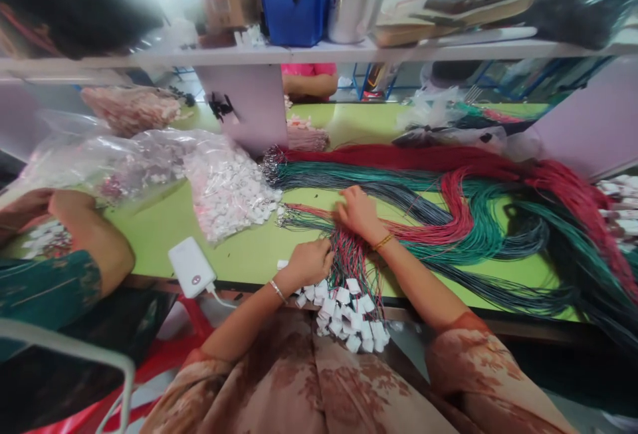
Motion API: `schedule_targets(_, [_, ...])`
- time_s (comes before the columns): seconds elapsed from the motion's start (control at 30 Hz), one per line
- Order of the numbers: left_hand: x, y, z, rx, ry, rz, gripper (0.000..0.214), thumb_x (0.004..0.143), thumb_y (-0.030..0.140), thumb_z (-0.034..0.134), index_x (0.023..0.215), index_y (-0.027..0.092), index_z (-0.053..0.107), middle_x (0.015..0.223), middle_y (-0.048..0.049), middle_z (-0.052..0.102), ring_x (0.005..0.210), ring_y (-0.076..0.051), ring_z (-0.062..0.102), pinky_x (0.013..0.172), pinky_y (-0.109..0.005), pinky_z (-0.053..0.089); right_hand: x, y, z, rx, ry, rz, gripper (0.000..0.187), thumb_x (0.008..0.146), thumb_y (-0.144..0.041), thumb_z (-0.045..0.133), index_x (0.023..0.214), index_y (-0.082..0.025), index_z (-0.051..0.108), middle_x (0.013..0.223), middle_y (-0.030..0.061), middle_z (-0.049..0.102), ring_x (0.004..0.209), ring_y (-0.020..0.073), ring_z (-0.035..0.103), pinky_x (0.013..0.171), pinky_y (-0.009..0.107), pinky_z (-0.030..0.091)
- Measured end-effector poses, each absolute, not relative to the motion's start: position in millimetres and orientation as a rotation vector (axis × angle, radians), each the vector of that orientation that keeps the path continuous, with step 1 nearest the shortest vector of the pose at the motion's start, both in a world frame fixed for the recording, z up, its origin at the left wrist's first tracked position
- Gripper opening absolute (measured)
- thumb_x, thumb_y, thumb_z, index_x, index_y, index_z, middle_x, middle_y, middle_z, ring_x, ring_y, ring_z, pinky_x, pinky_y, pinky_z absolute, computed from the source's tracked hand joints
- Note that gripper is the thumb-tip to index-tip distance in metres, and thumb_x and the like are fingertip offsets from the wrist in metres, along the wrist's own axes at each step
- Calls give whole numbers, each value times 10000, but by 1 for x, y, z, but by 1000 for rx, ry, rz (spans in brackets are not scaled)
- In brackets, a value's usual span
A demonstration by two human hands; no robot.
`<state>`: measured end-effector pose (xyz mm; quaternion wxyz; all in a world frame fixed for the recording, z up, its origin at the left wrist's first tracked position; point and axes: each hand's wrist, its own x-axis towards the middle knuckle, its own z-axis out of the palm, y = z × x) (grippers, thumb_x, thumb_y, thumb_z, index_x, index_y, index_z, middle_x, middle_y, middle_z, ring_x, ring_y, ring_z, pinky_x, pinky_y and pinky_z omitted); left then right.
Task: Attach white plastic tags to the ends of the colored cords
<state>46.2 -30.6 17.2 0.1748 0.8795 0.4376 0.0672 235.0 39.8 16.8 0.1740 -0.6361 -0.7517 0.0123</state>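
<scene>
My left hand (310,264) is closed in a pinch at the table's front edge, beside a hanging bunch of red and green wires (350,254); what its fingertips hold is too small to make out. Over the red and green wires lying on the table, my right hand (357,213) has its fingers curled down, with the tips hidden. White connectors (349,314) with wires attached hang in a cluster over the edge, below both hands. Bare metal-tipped wire ends (285,216) lie to the left of my right hand.
Long bundles of red (399,156), green (478,221) and dark grey wires (419,201) stretch rightward. A clear bag of white connectors (226,188) and a white power bank (192,266) lie left. A co-worker's arm (104,234) rests at far left. A shelf (239,55) crosses above.
</scene>
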Motion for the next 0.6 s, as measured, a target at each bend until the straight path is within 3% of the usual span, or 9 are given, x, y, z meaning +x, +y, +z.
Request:
schedule_targets(0.13, [60, -37, 16, 2520, 1250, 104, 294, 951, 383, 365, 1021, 161, 545, 953, -155, 661, 823, -257, 648, 718, -358, 466, 219, 31, 3, -1323, -2449, 346, 299, 913, -382, 509, 1062, -149, 622, 1003, 117, 598, 914, 217, 512, 811, 315, 379])
schedule_targets(0.4, [58, -58, 24, 2558, 1045, 275, 501, 835, 653, 468, 919, 181, 612, 895, -119, 637, 852, -236, 619, 756, -334, 466, 239, 28, -4, -1221, -2533, 391, 266, 918, -337, 505, 1041, -151, 651, 1021, 128, 605, 957, 223, 498, 872, 342, 362])
schedule_targets(0.47, [44, -46, 27, 2461, 1153, 467, 426, 878, 594, 459, 920, 205, 627, 944, -96, 634, 863, -208, 602, 761, -309, 452, 235, 28, 3, -1254, -2536, 410, 249, 908, -322, 520, 1035, -155, 655, 1008, 121, 614, 948, 220, 513, 853, 327, 367])
schedule_targets(0.6, [5, 10, 27, 2205, 1641, 835, 245, 932, 311, 435, 860, 173, 624, 883, -102, 627, 836, -205, 574, 751, -311, 417, 211, 30, 17, -1429, -2501, 429, 229, 906, -313, 515, 997, -164, 663, 926, 103, 638, 873, 203, 552, 786, 292, 370])
